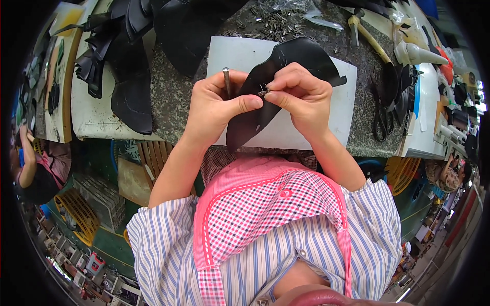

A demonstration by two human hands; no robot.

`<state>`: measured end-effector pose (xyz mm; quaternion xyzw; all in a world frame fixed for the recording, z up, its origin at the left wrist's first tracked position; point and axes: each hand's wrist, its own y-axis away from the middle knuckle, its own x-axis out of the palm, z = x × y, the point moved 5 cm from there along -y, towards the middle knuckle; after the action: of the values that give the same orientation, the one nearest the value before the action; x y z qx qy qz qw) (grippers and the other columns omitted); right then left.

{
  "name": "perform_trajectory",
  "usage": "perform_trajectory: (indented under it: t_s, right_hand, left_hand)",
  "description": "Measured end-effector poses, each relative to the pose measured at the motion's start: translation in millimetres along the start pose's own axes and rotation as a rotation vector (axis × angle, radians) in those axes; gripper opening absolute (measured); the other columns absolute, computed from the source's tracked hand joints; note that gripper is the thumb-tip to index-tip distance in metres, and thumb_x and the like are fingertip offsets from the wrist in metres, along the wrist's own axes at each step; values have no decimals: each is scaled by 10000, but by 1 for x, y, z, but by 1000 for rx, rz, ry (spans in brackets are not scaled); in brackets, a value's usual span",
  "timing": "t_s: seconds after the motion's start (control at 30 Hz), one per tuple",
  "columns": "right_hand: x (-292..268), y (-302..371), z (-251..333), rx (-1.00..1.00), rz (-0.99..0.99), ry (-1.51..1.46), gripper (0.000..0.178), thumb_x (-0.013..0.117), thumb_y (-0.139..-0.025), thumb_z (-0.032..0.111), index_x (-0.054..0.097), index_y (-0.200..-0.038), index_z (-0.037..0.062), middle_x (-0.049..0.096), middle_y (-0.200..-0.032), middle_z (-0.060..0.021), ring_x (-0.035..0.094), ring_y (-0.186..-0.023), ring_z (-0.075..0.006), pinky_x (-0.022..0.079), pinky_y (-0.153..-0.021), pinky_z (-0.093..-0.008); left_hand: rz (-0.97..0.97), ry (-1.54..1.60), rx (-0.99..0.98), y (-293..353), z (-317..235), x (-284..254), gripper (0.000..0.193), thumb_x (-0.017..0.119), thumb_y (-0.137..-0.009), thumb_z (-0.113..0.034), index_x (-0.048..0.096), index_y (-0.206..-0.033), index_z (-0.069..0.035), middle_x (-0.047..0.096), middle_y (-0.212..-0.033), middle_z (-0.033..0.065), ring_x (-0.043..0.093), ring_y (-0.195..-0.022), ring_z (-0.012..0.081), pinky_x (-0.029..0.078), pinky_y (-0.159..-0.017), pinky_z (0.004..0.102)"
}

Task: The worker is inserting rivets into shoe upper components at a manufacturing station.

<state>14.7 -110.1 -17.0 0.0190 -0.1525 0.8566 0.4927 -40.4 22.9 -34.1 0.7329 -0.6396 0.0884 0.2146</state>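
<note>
Over the white board (332, 122) I hold up a curved black leather-like piece (306, 56). My left hand (209, 109) is closed on its left side, the thumb lying on top near the middle. A short metal rod (226, 81) sticks up between that hand's curled fingers. My right hand (306, 97) pinches a small metal fitting (263, 93) against the middle of the piece, close to my left thumb tip. Thin prongs or wires show there, too small to make out exactly. The fingers beneath the piece are hidden.
Many small metal fittings (273, 25) lie at the back. A hammer (370, 38) and black scissors (382, 115) rest to the right. Black cut pieces (132, 86) are heaped at left. Yellow baskets (79, 217) stand on the floor; another person (43, 163) sits at far left.
</note>
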Motion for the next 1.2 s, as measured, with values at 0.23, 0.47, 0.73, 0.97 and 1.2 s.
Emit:
perform_trajectory:
  t_s: [0.23, 0.47, 0.73, 0.97, 1.2]
  right_hand:
    - [-2, -2, 6, -6, 32, 108, 131, 668, -637, -70, 623, -740, -4, 551, -714, -35, 518, -632, -71, 408, -524, -169]
    - [-6, -11, 23, -67, 131, 422, 241, 737, -585, 79, 590, -760, 4, 543, -768, -55, 494, -744, -126, 389, -652, -234]
    - [2, -18, 33, -7, 447, 418, 220, 720, -566, 65, 571, -721, 19, 615, -778, -74, 581, -782, -156, 415, -752, -289]
    - [2, -9, 35, 3, 177, 175, 228, 637, -509, -160, 524, -639, -10, 608, -735, -120, 577, -697, -139, 470, -620, -243]
    - [4, -4, 36, -71, 149, 110, 212, 620, -513, -157, 518, -616, -2, 605, -695, -88, 577, -651, -140, 479, -698, -294]
  left_hand:
    - [-22, -204, 146, 5, -8, 6, 213, 722, -656, -46, 610, -834, -10, 571, -682, -26, 476, -596, 23, 388, -538, 161]
    - [-14, -495, 390, 8, -20, 13, 200, 707, -626, -17, 609, -799, -19, 547, -616, 9, 460, -528, 46, 355, -474, 190]
    - [110, -677, 642, 15, -29, 25, 261, 615, -558, 76, 609, -801, -17, 567, -640, 68, 520, -533, 166, 403, -477, 259]
    - [-62, -977, 1231, 32, -36, 31, 324, 591, -478, 31, 595, -802, 13, 575, -715, 98, 498, -536, 193, 416, -457, 258]
    - [-142, -901, 1367, 35, -25, 32, 250, 626, -554, 8, 563, -794, -16, 589, -761, 103, 494, -529, 177, 406, -443, 247]
